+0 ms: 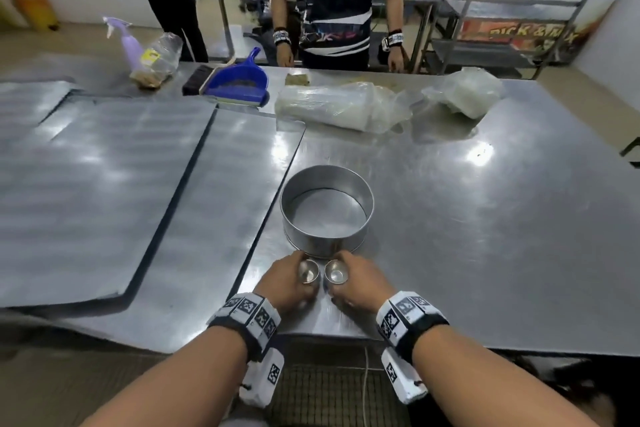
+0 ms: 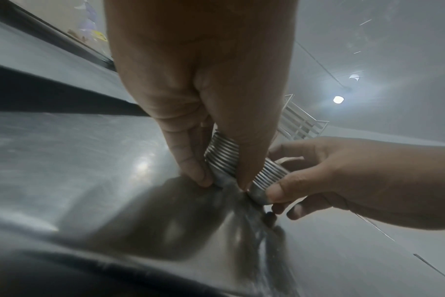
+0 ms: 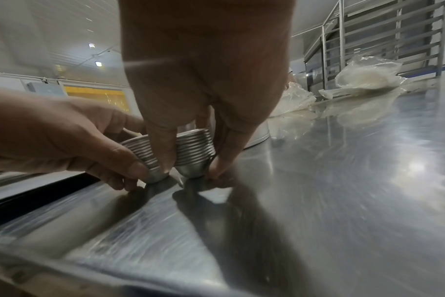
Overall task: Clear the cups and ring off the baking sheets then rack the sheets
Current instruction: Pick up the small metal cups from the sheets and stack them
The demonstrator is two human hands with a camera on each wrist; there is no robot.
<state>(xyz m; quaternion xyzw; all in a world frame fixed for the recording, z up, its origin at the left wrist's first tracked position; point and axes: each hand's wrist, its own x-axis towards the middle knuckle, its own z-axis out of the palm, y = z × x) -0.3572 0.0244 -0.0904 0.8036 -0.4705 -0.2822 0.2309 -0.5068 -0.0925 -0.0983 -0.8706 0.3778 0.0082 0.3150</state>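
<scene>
Two stacks of small ribbed metal cups stand side by side on the steel table (image 1: 467, 236), near its front edge. My left hand (image 1: 289, 282) grips the left stack (image 1: 308, 271) and my right hand (image 1: 358, 282) grips the right stack (image 1: 336, 273). In the right wrist view the right stack (image 3: 194, 150) and the left stack (image 3: 137, 148) both touch the tabletop. The metal ring (image 1: 327, 210) stands just beyond the cups, off the sheets. Overlapping baking sheets (image 1: 86, 191) (image 1: 214, 218) lie flat to the left.
A tall metal rack (image 1: 519, 3) stands at the back right. Across the table stands a person (image 1: 339, 0). Plastic-wrapped bundles (image 1: 339, 107) (image 1: 467, 94), a blue dustpan (image 1: 239, 80), a brush (image 1: 197, 80) and a spray bottle (image 1: 126, 38) lie along the far side.
</scene>
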